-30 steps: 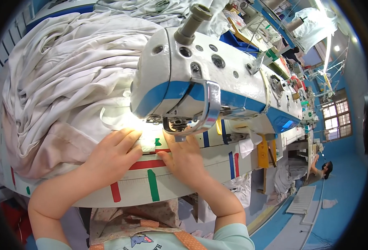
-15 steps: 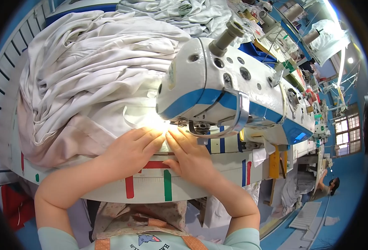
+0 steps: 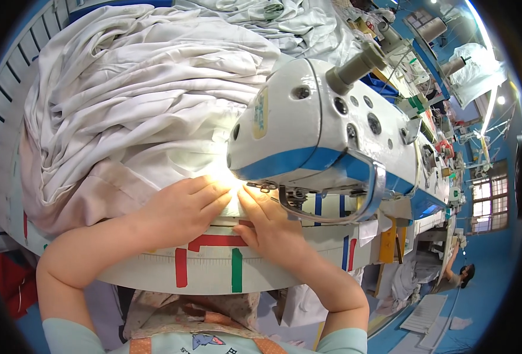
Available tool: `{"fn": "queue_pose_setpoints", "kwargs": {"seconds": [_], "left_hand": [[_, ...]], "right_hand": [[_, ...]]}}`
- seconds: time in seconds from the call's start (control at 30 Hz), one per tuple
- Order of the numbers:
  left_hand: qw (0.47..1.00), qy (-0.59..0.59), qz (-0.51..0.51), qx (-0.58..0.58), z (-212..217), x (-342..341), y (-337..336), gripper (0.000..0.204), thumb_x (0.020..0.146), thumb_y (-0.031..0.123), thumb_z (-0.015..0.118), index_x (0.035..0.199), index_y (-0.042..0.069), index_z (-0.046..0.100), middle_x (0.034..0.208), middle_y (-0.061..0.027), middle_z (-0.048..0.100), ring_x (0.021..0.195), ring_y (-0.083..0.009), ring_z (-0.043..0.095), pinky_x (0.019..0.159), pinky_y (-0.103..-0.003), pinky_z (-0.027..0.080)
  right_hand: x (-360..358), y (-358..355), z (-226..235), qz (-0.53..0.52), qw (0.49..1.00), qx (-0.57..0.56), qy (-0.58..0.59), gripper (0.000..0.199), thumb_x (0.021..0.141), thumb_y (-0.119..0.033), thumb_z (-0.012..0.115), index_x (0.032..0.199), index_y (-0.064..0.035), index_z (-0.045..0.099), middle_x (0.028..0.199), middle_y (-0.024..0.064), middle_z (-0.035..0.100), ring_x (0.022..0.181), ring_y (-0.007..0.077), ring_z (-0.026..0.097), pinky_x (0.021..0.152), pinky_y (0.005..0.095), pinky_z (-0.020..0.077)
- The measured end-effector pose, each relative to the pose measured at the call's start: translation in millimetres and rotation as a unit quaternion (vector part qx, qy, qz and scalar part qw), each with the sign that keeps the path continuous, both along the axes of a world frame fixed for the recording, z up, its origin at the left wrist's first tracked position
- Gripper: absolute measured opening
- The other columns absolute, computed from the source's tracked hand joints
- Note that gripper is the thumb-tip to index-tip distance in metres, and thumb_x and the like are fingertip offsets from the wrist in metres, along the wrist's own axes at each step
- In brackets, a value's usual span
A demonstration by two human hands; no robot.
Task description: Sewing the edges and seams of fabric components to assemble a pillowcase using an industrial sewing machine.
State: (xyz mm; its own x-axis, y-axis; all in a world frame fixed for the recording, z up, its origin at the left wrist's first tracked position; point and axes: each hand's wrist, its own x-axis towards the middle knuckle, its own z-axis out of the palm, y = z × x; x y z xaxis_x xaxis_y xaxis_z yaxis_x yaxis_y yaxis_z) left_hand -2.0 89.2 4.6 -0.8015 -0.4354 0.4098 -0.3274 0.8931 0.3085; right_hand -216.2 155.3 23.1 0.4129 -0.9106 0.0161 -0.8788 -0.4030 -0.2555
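Flat and unclenched, left hand (image 3: pixel 185 207) and right hand (image 3: pixel 274 231) might get pricked (such glare!) if white cloth (image 3: pixel 116 184) drags them beneath the sewing machine (image 3: pixel 326 133).

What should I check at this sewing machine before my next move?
1. Left hand at the pale cloth: ok, fingers extended.
2. Right hand beside the left: ok, fingers extended, thumb apart.
3. Finger clearance from the needle: cannot tell; glare hides that spot beside the sewing machine.
4. Cloth smooth throughout: not ok; much of it lies bunched in folds.
5. Green tape strip on the table uncovered: ok.
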Motion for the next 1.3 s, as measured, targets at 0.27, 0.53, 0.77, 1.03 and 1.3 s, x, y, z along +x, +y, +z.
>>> {"fn": "queue_pose_setpoints", "kwargs": {"seconds": [0.27,0.53,0.77,1.03,1.3], "left_hand": [[1.0,-0.003,-0.004,0.023,0,1,-5,0.044,0.069,0.009,0.058,0.112,-0.002,0.056,0.102,-0.0083,0.059,0.093,-0.0243,0.055,0.082,-0.034,0.048],[0.999,-0.004,0.004,0.04,4,2,-8,0.042,0.069,0.007,0.059,0.11,0.0,0.057,0.102,-0.0072,0.059,0.096,-0.0245,0.055,0.082,-0.035,0.048],[1.0,-0.008,0.005,0.029,4,1,-16,0.038,0.069,0.005,0.058,0.107,0.001,0.057,0.105,-0.008,0.059,0.098,-0.0249,0.054,0.082,-0.035,0.048],[0.999,0.004,-0.008,0.031,4,1,-18,0.036,0.068,0.005,0.059,0.104,0.001,0.057,0.108,-0.0087,0.058,0.098,-0.0253,0.054,0.081,-0.035,0.049],[0.999,0.012,0.008,0.043,3,-1,-16,0.031,0.069,0.01,0.062,0.099,0.002,0.057,0.094,-0.0065,0.057,0.09,-0.0242,0.054,0.074,-0.035,0.05]], "right_hand": [[-6,-3,-9,-0.01,0.998,0.021,-0.059,0.056,0.079,-0.026,0.069,0.127,-0.0055,0.047,0.114,0.0153,0.057,0.1,0.0315,0.055,0.09,0.042,0.0431],[-23,-12,-38,0.033,0.99,-0.135,0.009,0.058,0.086,-0.039,0.06,0.13,-0.0034,0.045,0.115,0.0196,0.056,0.101,0.0349,0.055,0.09,0.0409,0.0428],[-50,-22,-54,-0.124,0.972,0.003,-0.2,0.056,0.088,-0.039,0.057,0.129,-0.0038,0.045,0.117,0.0175,0.056,0.105,0.0322,0.055,0.091,0.0395,0.0432],[-59,-23,-59,-0.164,0.952,0.041,-0.256,0.053,0.09,-0.04,0.055,0.128,-0.0042,0.046,0.12,0.0151,0.055,0.108,0.0292,0.054,0.092,0.0379,0.0437],[-54,-21,-61,-0.157,0.95,0.054,-0.266,0.051,0.092,-0.041,0.052,0.127,-0.0046,0.047,0.122,0.0127,0.055,0.112,0.0262,0.053,0.092,0.0363,0.0441]]}}
